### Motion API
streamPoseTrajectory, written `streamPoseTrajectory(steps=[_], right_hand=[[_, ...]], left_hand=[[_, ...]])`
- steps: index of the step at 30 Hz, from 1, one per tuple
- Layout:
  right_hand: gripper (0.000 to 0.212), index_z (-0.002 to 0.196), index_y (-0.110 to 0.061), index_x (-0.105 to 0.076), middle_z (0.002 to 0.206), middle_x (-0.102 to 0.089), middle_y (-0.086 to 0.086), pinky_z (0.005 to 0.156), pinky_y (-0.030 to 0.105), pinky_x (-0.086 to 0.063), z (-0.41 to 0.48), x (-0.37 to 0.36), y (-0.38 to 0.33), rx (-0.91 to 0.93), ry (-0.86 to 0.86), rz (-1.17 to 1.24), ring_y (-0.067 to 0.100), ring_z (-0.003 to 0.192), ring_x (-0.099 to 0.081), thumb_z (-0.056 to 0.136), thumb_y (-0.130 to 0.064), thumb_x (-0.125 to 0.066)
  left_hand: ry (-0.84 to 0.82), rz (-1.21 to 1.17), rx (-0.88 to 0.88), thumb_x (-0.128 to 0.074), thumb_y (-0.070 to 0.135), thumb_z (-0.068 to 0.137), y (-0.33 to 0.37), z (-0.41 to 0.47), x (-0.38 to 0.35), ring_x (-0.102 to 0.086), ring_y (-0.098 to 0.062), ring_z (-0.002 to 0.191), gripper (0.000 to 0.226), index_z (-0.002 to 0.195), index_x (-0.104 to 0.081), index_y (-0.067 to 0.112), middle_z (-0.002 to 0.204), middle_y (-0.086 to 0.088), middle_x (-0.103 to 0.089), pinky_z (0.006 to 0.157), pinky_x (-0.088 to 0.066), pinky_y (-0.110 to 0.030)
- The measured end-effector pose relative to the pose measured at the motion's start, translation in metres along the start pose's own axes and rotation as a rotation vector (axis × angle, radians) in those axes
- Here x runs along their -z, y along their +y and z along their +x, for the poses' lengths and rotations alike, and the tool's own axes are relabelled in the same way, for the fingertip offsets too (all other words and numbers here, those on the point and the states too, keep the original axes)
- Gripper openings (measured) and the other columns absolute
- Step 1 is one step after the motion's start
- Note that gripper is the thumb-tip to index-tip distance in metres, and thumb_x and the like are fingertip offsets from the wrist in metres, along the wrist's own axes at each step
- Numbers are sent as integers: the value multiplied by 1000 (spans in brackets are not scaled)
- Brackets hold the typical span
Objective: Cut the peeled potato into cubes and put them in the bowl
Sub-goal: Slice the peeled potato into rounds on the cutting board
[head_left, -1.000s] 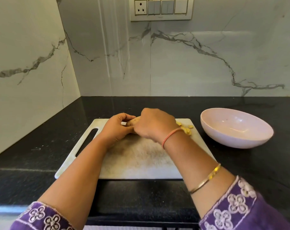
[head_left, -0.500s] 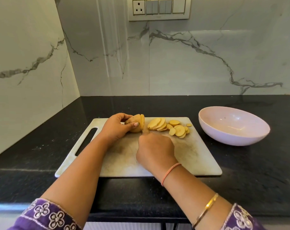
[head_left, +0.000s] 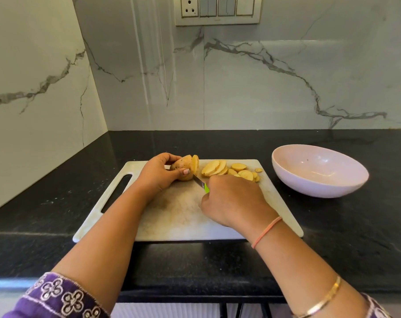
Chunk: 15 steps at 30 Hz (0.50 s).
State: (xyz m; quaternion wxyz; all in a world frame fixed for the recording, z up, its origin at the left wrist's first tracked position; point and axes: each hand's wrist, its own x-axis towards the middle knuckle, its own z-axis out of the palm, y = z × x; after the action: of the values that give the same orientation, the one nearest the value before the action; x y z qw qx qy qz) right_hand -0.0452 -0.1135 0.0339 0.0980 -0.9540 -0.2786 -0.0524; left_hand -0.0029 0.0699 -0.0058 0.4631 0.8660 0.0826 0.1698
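Slicing stage, centre of the frame: your left grip [head_left: 157, 174] was curled round the uncut end of the potato [head_left: 182, 167], with the thumb across its near side. It pinned the potato to the far left part of the white cutting board [head_left: 172, 216]. Your right grip [head_left: 231, 200] was closed round the green handle of the knife [head_left: 200, 183]. The blade ran up and left to the potato's cut face, where one slice [head_left: 195, 162] leaned upright against it. To the right of the blade, a fan of round slices [head_left: 220, 168] lay along the board's far edge. The pale bowl [head_left: 319, 177] sat on the black worktop [head_left: 355, 237] at the right of the frame, near the board's right edge, with no potato showing in it.

Judged from this, you were midway through the first step: rounds were cut, but there were no cubes yet and nothing had gone to the bowl. The next stroke called for the blade to drop just left of the leaning slice, close to your left thumb, so the fingertips wanted tucking back. After that, the rounds needed stacking, then cutting into strips and crosswise into cubes, before any transfer right to the bowl.
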Motion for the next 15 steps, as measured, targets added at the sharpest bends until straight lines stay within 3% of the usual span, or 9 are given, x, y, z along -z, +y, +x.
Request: streamPoseTrajectory(steps=[6, 10, 15], right_hand=[[27, 68, -22, -41, 69, -50, -3, 61, 28, -42, -9, 7, 7, -23, -71, -26, 16, 72, -55, 93, -29, -46], [25, 69, -21, -44, 69, -50, -3, 54, 25, -36, -13, 13, 8, -8, -74, -50, 13, 65, -50, 93, -30, -46], [20, 94, -20, -58, 73, -50, -4, 56, 26, -34, -13, 14, 19, -48, -81, 24, 17, 70, -51, 93, -32, -42]], left_hand=[[-21, 7, 22, -73, 25, 81, 0, -3, -7, -55, -15, 107, 42, 120, -58, 19, 115, 4, -60, 87, -44, -25], [-9, 26, 29, -72, 25, 83, 2, -3, -3, -53, -14, 108, 43, 122, -57, 19, 115, 6, -57, 89, -44, -26], [-14, 24, 35, -70, 23, 84, 3, -2, 3, -51, -14, 108, 43, 124, -56, 19, 115, 6, -55, 92, -44, -27]])
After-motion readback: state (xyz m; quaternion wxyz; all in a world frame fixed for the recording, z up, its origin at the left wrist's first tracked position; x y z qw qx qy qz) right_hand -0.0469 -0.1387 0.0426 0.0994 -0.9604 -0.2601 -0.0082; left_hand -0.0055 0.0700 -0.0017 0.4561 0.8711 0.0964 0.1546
